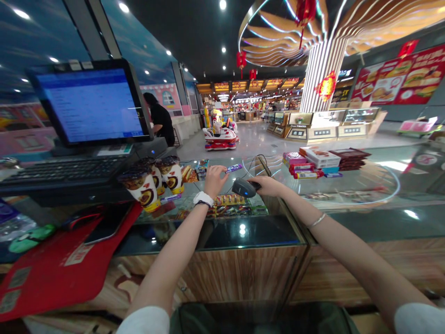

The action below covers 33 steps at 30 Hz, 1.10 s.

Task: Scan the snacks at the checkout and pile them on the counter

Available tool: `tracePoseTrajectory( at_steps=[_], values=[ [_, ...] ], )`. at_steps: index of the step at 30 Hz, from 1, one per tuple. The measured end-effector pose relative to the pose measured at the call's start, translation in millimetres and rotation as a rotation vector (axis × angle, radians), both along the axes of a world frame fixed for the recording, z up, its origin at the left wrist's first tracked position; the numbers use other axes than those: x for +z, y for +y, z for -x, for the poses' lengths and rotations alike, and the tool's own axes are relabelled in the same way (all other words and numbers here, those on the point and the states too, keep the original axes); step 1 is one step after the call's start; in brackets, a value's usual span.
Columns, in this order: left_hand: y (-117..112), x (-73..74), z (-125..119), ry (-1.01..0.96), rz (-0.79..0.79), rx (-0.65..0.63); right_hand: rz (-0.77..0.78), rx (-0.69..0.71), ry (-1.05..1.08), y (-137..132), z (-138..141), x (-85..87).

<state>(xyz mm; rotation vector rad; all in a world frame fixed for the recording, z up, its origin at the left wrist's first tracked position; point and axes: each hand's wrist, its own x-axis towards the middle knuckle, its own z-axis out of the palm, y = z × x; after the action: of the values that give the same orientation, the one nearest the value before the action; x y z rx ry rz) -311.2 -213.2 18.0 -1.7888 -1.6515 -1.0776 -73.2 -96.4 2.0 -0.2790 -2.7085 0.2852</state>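
My left hand (pixel 214 180) is closed on one end of a small purple candy pack (pixel 234 168), held above the glass counter (pixel 215 232). In my right hand (pixel 269 186) is a dark barcode scanner (pixel 244 187) with a small blue light. The scanner's head points left, close to the candy pack but apart from it. Left of my left hand stand several patterned cups with dark lids (pixel 171 175). Snack packs (pixel 201 169) lie between those cups and my hand.
A monitor (pixel 92 104) and keyboard (pixel 66 169) stand at the left. A phone (pixel 108 222) lies on a red mat (pixel 69 269). Stacked boxes and candy packs (pixel 318 157) sit at the right, beside brown packets (pixel 349 157). A person in black (pixel 160 120) is beyond the monitor.
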Motion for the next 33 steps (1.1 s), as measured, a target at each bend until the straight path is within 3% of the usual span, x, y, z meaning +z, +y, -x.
tracePoseTrajectory(
  at_steps=[6, 12, 20, 26, 33],
  values=[
    [5, -4.2, 6, -0.020, -0.019, -0.013, -0.095, 0.017, 0.200, -4, -3, 11.0],
    [5, -3.4, 5, -0.017, -0.006, -0.006, -0.097, -0.117, 0.290, -6, -17, 29.0],
    [3, -2.8, 6, -0.037, 0.018, 0.007, -0.093, -0.365, 0.177, -15, -26, 41.3],
    [1, -3.0, 6, -0.031, 0.035, 0.035, -0.104, -0.421, 0.035, -22, -23, 43.2],
    [-3, -0.9, 3, -0.018, 0.039, 0.031, -0.130, -0.448, 0.019, -24, -19, 40.0]
  ],
)
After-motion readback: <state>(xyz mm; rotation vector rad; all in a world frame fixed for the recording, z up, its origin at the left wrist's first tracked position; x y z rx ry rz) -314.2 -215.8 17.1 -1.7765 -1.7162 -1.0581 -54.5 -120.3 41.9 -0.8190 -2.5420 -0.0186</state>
